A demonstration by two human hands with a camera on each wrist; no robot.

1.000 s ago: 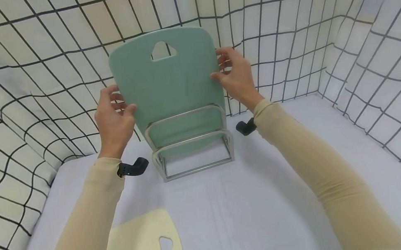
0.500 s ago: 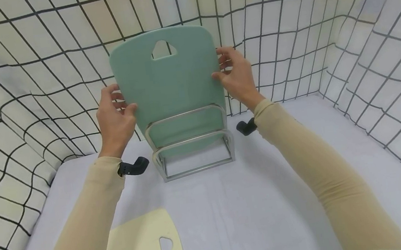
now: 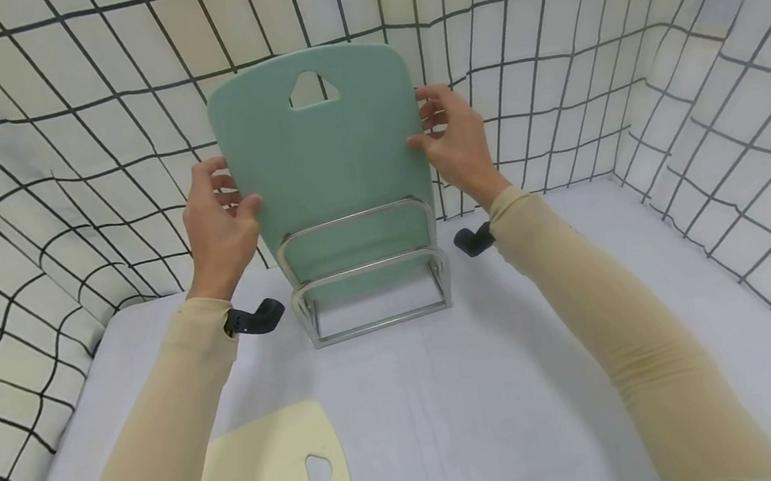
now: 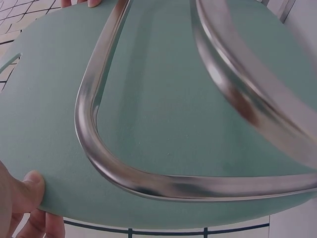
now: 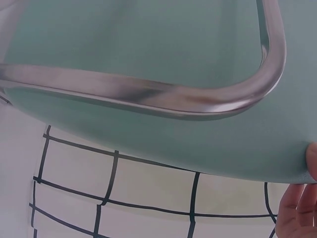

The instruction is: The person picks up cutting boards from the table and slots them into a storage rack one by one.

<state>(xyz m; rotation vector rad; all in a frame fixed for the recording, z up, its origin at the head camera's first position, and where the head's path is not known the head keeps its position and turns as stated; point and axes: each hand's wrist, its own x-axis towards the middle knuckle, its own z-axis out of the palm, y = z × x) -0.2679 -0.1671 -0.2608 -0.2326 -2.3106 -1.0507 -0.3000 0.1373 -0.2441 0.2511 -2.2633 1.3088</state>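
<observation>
A green cutting board (image 3: 331, 151) with a cut-out handle hole near its top stands upright in a metal rack (image 3: 381, 323), behind the rack's two front hoops. My left hand (image 3: 219, 229) pinches the board's left edge, thumb on the front face and fingers behind. On the opposite edge, somewhat higher, my right hand (image 3: 454, 140) holds it the same way. The left wrist view shows the left thumb (image 4: 33, 191) pressed on the green face near the hoop's corner. In the right wrist view, the right fingers (image 5: 297, 210) reach behind the board's edge.
A pale yellow cutting board (image 3: 277, 478) with a handle hole lies flat on the white tabletop (image 3: 464, 407) at the front left, partly under the left sleeve. White cloth walls (image 3: 540, 85) with a black grid surround the table at the back and sides.
Both hands keep their grip on the green board, which stays in the rack. Only the head view has shifted slightly.
</observation>
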